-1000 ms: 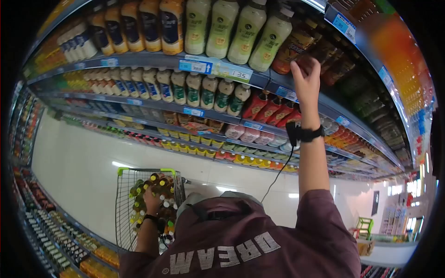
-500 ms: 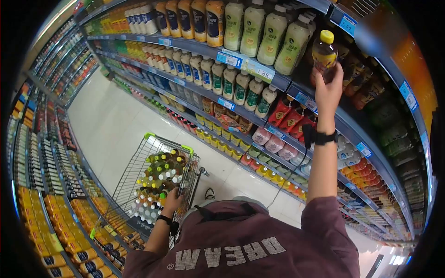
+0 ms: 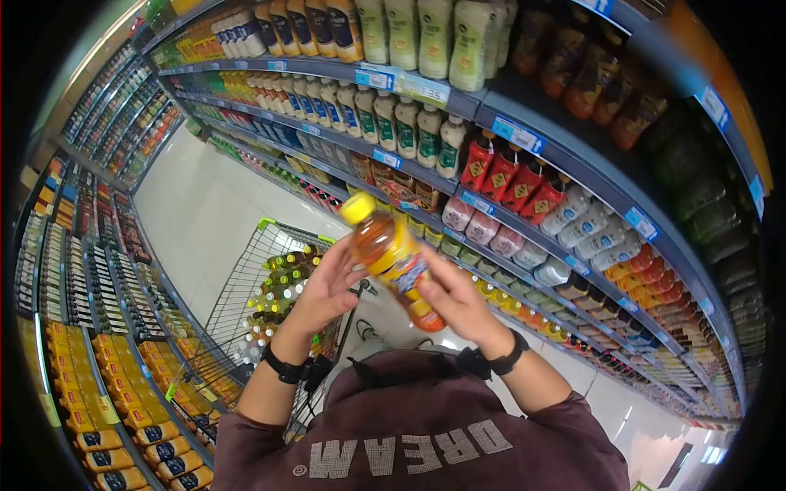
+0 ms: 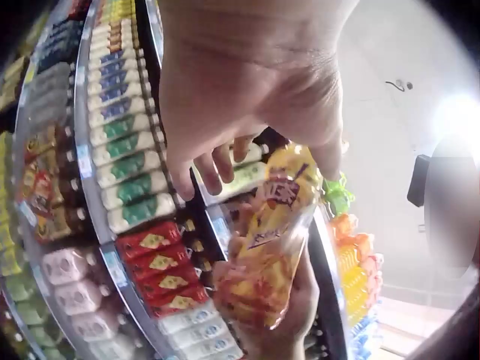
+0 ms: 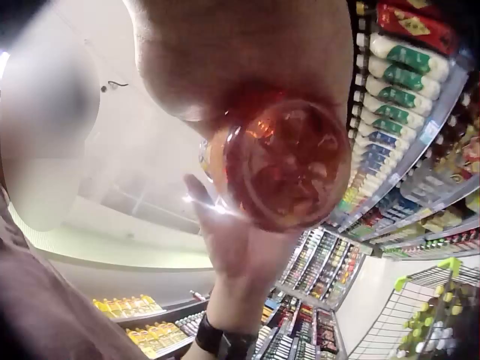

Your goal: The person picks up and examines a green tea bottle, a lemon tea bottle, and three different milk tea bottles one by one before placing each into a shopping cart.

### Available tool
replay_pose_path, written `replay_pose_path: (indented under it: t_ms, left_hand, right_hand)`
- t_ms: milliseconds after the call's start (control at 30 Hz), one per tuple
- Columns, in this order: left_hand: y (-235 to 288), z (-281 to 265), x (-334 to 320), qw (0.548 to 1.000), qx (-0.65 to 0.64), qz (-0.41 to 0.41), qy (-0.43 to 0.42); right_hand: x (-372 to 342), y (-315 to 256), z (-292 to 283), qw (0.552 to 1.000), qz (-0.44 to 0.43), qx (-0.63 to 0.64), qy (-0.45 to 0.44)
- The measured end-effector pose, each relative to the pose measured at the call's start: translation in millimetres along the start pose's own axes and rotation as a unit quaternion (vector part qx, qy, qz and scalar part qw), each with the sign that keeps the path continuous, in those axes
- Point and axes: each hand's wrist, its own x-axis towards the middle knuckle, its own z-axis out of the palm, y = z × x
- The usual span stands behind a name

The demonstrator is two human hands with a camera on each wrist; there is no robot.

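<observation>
Right hand (image 3: 464, 303) is gripping a yellow-capped bottle (image 3: 391, 255), left hand (image 3: 322, 286) hovering open beside it, so any right-hand slackening would be risking a drop below.

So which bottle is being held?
The yellow-capped amber bottle, gripped in the right hand; the other bottles are on shelves or in the cart.

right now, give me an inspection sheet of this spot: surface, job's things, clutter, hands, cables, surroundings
Surface: pale, shiny floor, with a wire cart on it.
Job's things: yellow-capped bottle, held tilted in the air.
Clutter: many bottles crowded together inside the cart.
Hands: right hand grips the yellow-capped bottle; left hand is relaxed beside it, contact unclear.
Cables: nothing seen.
Surroundings: stocked shelves on both sides.
</observation>
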Motion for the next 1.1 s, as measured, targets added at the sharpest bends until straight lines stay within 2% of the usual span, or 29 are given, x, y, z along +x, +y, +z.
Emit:
replay_pose_path:
  t_ms: [67, 100, 133, 167, 233, 300, 367, 433, 500, 567, 600, 633, 667, 800, 833, 867, 900, 933, 1000, 1033, 1100]
  left_hand:
    - [6.7, 18.5, 11.7, 0.999, -0.006, -0.005, -0.036]
    - [8.1, 25.9, 14.0, 0.998, -0.013, -0.008, -0.066]
    - [7.7, 32.6, 11.2, 0.999, -0.037, -0.019, -0.035]
    - [7.0, 36.5, 11.3, 0.998, -0.038, -0.023, -0.041]
    - [4.8, 42.7, 7.4, 0.998, -0.057, -0.011, 0.009]
    - [4.7, 47.4, 10.3, 0.996, -0.092, 0.006, 0.015]
    - [5.6, 49.5, 13.0, 0.994, -0.088, 0.035, 0.046]
    - [6.6, 49.6, 14.8, 0.994, -0.072, 0.057, 0.06]
    - [6.7, 46.4, 19.5, 0.987, -0.039, 0.099, 0.124]
    - [4.2, 43.4, 24.0, 0.984, -0.062, 0.108, 0.127]
    - [2.4, 43.2, 25.1, 0.978, -0.085, 0.098, 0.164]
    - [1.1, 41.1, 27.3, 0.969, -0.107, 0.092, 0.202]
    - [-4.3, 34.0, 26.9, 0.976, -0.077, 0.089, 0.186]
    - [-6.1, 26.5, 25.3, 0.977, -0.112, 0.083, 0.161]
    - [-4.7, 25.5, 23.1, 0.973, -0.144, 0.063, 0.167]
    - [-9.5, 16.1, 18.8, 0.967, -0.223, 0.069, 0.104]
    - [-8.2, 6.0, 22.2, 0.952, -0.294, 0.081, 0.032]
    - [-4.3, -1.3, 29.4, 0.954, -0.284, 0.093, 0.034]
    - [-4.9, -2.8, 22.8, 0.915, -0.38, 0.136, -0.006]
    - [3.9, 3.4, 18.3, 0.924, -0.356, 0.133, 0.039]
    - [5.9, 4.3, 19.0, 0.926, -0.35, 0.142, 0.034]
  right_hand:
    - [-9.3, -2.8, 6.7, 0.989, 0.068, -0.005, -0.129]
    - [-13.0, -5.1, 10.2, 0.99, 0.069, -0.006, -0.123]
    - [-17.6, -8.3, 14.2, 0.984, 0.103, 0.078, -0.122]
    - [-20.9, -11.1, 16.9, 0.97, 0.134, 0.162, -0.119]
    - [-23.1, -15.6, 16.4, 0.973, 0.126, 0.159, -0.107]
    - [-18.5, -18.3, 12.6, 0.977, 0.122, 0.127, -0.117]
    - [-17.0, -14.9, 14.9, 0.973, 0.143, 0.152, -0.099]
    - [-16.3, -6.2, 15.2, 0.991, 0.029, 0.108, -0.08]
    - [-14.7, -7.2, 11.5, 0.997, 0.041, 0.019, -0.063]
    - [-11.6, -3.3, 13.7, 0.997, 0.05, -0.012, -0.057]
    - [-8.5, -2.8, 14.8, 0.997, 0.049, -0.012, -0.06]
    - [-3.8, -2.9, 15.0, 0.995, 0.008, -0.087, -0.04]
    - [-2.8, -2.8, 17.9, 0.987, -0.03, -0.157, -0.02]
    - [-5.9, 7.7, 22.1, 0.997, 0.005, -0.069, -0.034]
    - [-5.8, 6.2, 19.2, 0.995, 0.048, 0.044, -0.073]
    - [-11.1, 4.1, 18.1, 0.96, 0.147, 0.209, -0.118]
    - [-7.6, 2.4, 15.6, 0.888, 0.234, 0.361, -0.161]
    - [3.3, 1.8, 13.5, 0.888, 0.225, 0.361, -0.174]
    - [4.7, 2.9, 18.6, 0.81, 0.266, 0.473, -0.224]
    - [4.0, 9.1, 22.8, 0.778, 0.277, 0.517, -0.226]
    - [8.4, 4.0, 25.4, 0.691, 0.333, 0.6, -0.229]
